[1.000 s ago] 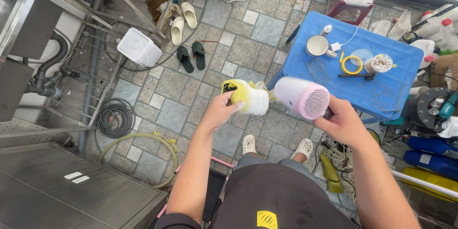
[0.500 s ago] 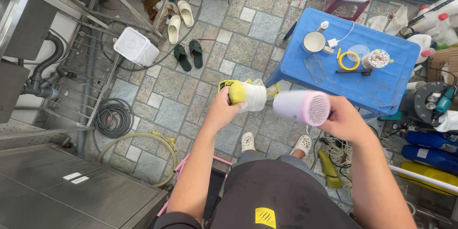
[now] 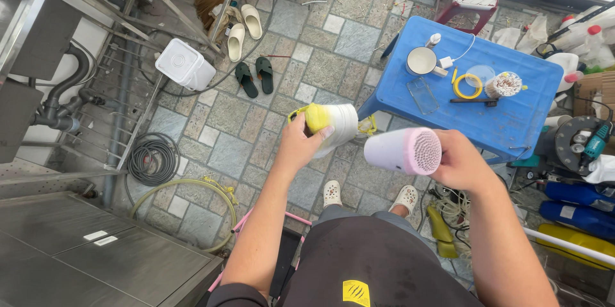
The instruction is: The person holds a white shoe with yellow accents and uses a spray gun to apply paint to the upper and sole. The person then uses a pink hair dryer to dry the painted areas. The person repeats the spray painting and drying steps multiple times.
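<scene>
My left hand [image 3: 301, 144] grips a white cup-shaped object with a yellow top [image 3: 333, 124], held out at chest height above the stone floor. My right hand [image 3: 464, 163] holds a pink and white hair dryer [image 3: 403, 150] by its handle; its barrel points left at the white object, a short gap between them. Below I see my dark lap and white clogs [image 3: 368, 195] on the tiles.
A blue plastic table [image 3: 512, 121] at the right carries a white mug [image 3: 421, 60], a yellow tape roll [image 3: 467, 85] and a cup of swabs [image 3: 503, 84]. A steel counter [image 3: 77, 256] is at the lower left. Hoses [image 3: 150, 160], slippers, a white tub [image 3: 186, 64] and a broom lie on the floor.
Both hands stay in much the same pose. The dryer has dropped slightly and its barrel sits a little closer to the white object.
</scene>
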